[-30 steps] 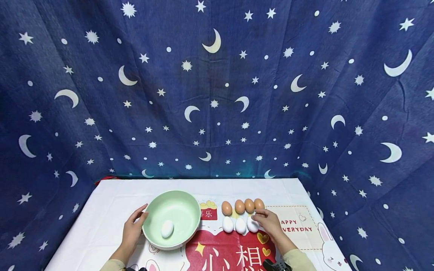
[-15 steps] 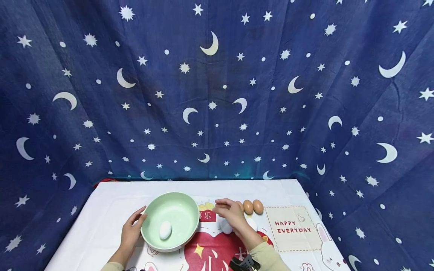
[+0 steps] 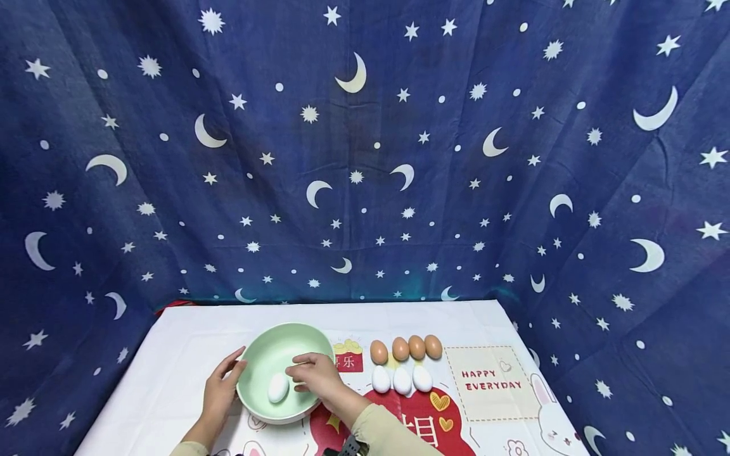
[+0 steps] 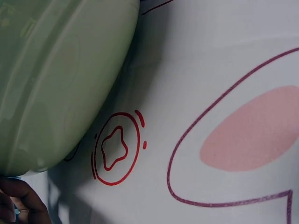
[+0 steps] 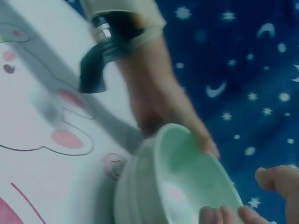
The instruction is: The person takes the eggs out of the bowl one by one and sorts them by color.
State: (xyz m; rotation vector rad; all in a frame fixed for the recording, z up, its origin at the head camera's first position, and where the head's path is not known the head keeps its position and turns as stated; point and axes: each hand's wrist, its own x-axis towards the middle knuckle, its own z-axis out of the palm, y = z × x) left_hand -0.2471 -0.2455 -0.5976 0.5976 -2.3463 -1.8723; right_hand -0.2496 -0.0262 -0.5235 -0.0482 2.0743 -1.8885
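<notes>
A pale green bowl [image 3: 265,358] stands at the left of the table with one white egg [image 3: 277,387] inside. My left hand [image 3: 219,387] grips its left rim; in the right wrist view, fingertips of that hand lie over the bowl's edge. Over the bowl's right side, my right hand [image 3: 318,377] reaches in beside the egg. Its fingers are spread from the thumb [image 5: 275,179] and hold nothing; whether they touch the egg cannot be told. Three white eggs [image 3: 402,381] lie in a row right of the bowl, in front of a row of several brown eggs [image 3: 400,348].
A white printed tablecloth [image 3: 485,323] covers the table, with a red heart, a "HAPPY EVERYDAY" panel and rabbit drawings. A dark blue curtain [image 3: 365,209] with moons and stars hangs behind the table and at both sides.
My right hand has moved left from the rightmost white egg, across the egg rows, to inside the bowl. My left hand has stayed on the rim.
</notes>
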